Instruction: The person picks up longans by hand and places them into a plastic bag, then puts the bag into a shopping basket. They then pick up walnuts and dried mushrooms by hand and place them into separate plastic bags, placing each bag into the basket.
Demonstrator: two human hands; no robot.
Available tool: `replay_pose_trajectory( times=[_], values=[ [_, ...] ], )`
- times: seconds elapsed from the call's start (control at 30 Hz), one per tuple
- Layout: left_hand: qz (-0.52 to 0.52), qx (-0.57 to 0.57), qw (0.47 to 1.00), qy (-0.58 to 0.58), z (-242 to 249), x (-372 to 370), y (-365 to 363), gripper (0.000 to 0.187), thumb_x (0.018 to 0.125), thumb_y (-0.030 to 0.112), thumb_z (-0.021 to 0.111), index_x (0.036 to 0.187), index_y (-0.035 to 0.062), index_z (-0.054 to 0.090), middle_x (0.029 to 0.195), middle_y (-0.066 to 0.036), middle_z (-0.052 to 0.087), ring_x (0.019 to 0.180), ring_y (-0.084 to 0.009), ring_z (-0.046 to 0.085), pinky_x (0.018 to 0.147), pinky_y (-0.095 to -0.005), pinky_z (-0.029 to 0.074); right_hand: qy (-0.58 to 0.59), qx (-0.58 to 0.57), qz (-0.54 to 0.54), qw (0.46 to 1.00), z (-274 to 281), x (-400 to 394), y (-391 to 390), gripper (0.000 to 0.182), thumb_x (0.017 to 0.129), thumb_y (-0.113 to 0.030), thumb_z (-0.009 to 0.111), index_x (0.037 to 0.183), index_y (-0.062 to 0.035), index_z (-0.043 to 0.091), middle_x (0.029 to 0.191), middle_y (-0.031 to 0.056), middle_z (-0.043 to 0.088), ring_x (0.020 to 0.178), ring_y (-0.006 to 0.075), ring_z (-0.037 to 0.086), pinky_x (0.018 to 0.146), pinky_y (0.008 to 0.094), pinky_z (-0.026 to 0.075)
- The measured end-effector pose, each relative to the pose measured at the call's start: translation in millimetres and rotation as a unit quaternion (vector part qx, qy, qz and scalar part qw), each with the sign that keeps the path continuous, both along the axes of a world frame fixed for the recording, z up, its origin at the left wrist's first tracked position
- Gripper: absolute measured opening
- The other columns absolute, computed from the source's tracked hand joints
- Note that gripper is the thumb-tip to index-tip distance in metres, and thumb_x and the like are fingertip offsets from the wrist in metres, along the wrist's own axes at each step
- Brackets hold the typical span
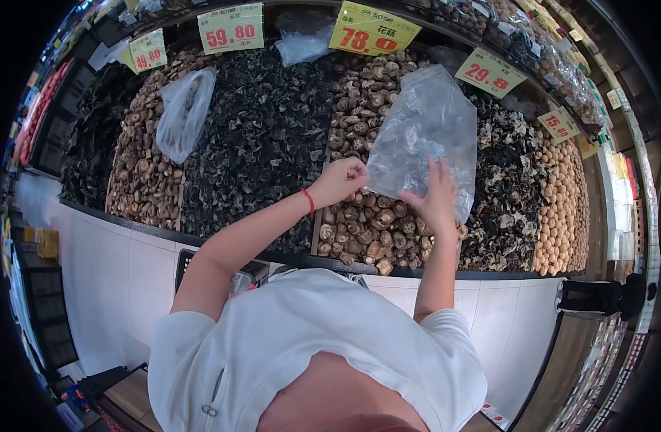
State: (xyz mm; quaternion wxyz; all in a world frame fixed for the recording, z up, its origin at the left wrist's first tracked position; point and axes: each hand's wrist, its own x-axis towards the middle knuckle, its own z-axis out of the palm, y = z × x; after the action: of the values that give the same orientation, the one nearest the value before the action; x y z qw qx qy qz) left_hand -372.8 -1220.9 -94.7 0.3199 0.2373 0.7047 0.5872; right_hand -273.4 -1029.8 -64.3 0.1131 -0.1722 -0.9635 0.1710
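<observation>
A large clear plastic bag lies spread over the bin of dried shiitake mushrooms. My left hand, with a red string on its wrist, is closed in a pinch at the bag's lower left corner. Against the lower right part of the same bag rests my right hand, fingers spread apart and pointing away from me. Mushrooms show below and between both hands. Whether anything is inside the bag is hard to make out.
Black dried fungus fills the bin to the left, and dark curled fungus the one to the right. A smaller plastic bag lies on other mushrooms. Price signs line the back. A person in dark clothes stands far right.
</observation>
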Motion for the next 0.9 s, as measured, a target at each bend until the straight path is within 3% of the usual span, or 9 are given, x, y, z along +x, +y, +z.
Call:
replay_pose_trajectory(
  times=[0.17, 0.27, 0.3, 0.33, 0.37, 0.47, 0.57, 0.7, 0.9],
  values=[
    [-0.026, 0.096, 0.994, 0.043, 18.0, 19.3, 14.8, 0.009, 0.080, 0.008, 0.054, 0.086, 0.0018, 0.051, 0.072, -0.002, 0.056, 0.060, -0.0058, 0.052, 0.054, -0.0203, 0.043, 0.053, 0.038, 0.047, 0.997, -17.2, -15.9, 8.5, 0.061, 0.066, -0.005, 0.057, 0.123, -0.0120, 0.037, 0.129, 0.0120, 0.031, 0.120, 0.0300, 0.027, 0.096, 0.0566, 0.014],
    [-0.047, 0.115, 0.986, 0.114, 38.8, 42.5, 22.5, 0.018, 0.079, 0.008, 0.052, 0.096, 0.0045, 0.053, 0.083, -0.004, 0.056, 0.071, -0.0094, 0.053, 0.063, -0.0228, 0.044, 0.257, -0.097, -0.032, 0.961, -14.8, -31.5, 66.2, 0.048, 0.066, 0.003, 0.051, 0.113, -0.0058, 0.047, 0.110, 0.0128, 0.051, 0.107, 0.0291, 0.044, 0.095, 0.0423, 0.028],
    [-0.047, 0.131, 0.986, 0.095, 39.4, 49.8, 23.6, 0.020, 0.079, 0.008, 0.052, 0.099, 0.0054, 0.053, 0.084, -0.004, 0.056, 0.072, -0.0102, 0.053, 0.064, -0.0232, 0.044, 0.422, -0.193, -0.010, 0.886, -10.0, -44.2, 78.6, 0.042, 0.069, 0.002, 0.053, 0.110, -0.0012, 0.048, 0.102, 0.0139, 0.055, 0.093, 0.0264, 0.053, 0.085, 0.0316, 0.039],
    [-0.041, 0.131, 0.986, 0.094, 41.0, 55.8, 21.0, 0.020, 0.079, 0.008, 0.052, 0.099, 0.0054, 0.053, 0.084, -0.004, 0.056, 0.072, -0.0102, 0.053, 0.064, -0.0232, 0.044, 0.477, -0.200, -0.055, 0.854, -4.1, -40.2, 91.5, 0.039, 0.071, -0.003, 0.057, 0.108, 0.0015, 0.049, 0.101, 0.0140, 0.056, 0.087, 0.0218, 0.055, 0.077, 0.0301, 0.043],
    [-0.053, 0.082, 0.992, 0.082, 42.8, 60.5, 16.2, 0.020, 0.079, 0.009, 0.052, 0.099, 0.0057, 0.053, 0.084, -0.005, 0.056, 0.071, -0.0104, 0.053, 0.064, -0.0235, 0.044, 0.492, -0.019, -0.126, 0.861, 12.2, -38.5, 92.0, 0.040, 0.069, -0.004, 0.059, 0.107, 0.0012, 0.049, 0.100, 0.0138, 0.056, 0.087, 0.0235, 0.056, 0.076, 0.0317, 0.044],
    [-0.054, 0.023, 0.995, 0.086, 25.2, 64.9, 1.4, 0.019, 0.080, 0.009, 0.052, 0.098, 0.0059, 0.055, 0.082, -0.005, 0.057, 0.071, -0.0104, 0.053, 0.064, -0.0237, 0.044, 0.487, 0.040, -0.131, 0.862, -11.1, -42.3, 144.2, 0.041, 0.070, -0.006, 0.059, 0.109, -0.0005, 0.048, 0.104, 0.0145, 0.053, 0.094, 0.0284, 0.053, 0.082, 0.0369, 0.041],
    [0.000, 0.009, 0.997, 0.082, 19.4, 70.4, -20.1, 0.016, 0.080, 0.011, 0.052, 0.094, 0.0055, 0.057, 0.077, -0.005, 0.056, 0.068, -0.0096, 0.052, 0.062, -0.0237, 0.045, 0.093, 0.091, -0.099, 0.987, -33.5, -45.9, 151.5, 0.052, 0.070, -0.007, 0.057, 0.119, -0.0028, 0.040, 0.117, 0.0188, 0.043, 0.111, 0.0329, 0.038, 0.093, 0.0403, 0.030],
    [0.146, -0.007, 0.987, 0.063, -1.4, 85.1, -65.1, 0.015, 0.080, 0.010, 0.052, 0.093, 0.0042, 0.057, 0.077, -0.005, 0.057, 0.068, -0.0102, 0.053, 0.062, -0.0246, 0.045, 0.224, 0.004, 0.004, 0.975, -10.3, -33.0, 109.6, 0.048, 0.070, -0.001, 0.051, 0.116, 0.0011, 0.040, 0.114, 0.0194, 0.043, 0.109, 0.0342, 0.039, 0.093, 0.0396, 0.031],
    [0.346, -0.180, 0.917, 0.086, -8.1, 149.6, -143.8, 0.017, 0.078, 0.006, 0.052, 0.095, 0.0032, 0.056, 0.085, -0.009, 0.059, 0.079, -0.0166, 0.056, 0.069, -0.0257, 0.045, 0.223, -0.327, 0.132, 0.909, -12.1, -59.6, 10.7, 0.028, 0.079, -0.003, 0.048, 0.107, 0.0007, 0.051, 0.107, 0.0102, 0.052, 0.098, 0.0164, 0.049, 0.083, 0.0259, 0.037]
  ],
)
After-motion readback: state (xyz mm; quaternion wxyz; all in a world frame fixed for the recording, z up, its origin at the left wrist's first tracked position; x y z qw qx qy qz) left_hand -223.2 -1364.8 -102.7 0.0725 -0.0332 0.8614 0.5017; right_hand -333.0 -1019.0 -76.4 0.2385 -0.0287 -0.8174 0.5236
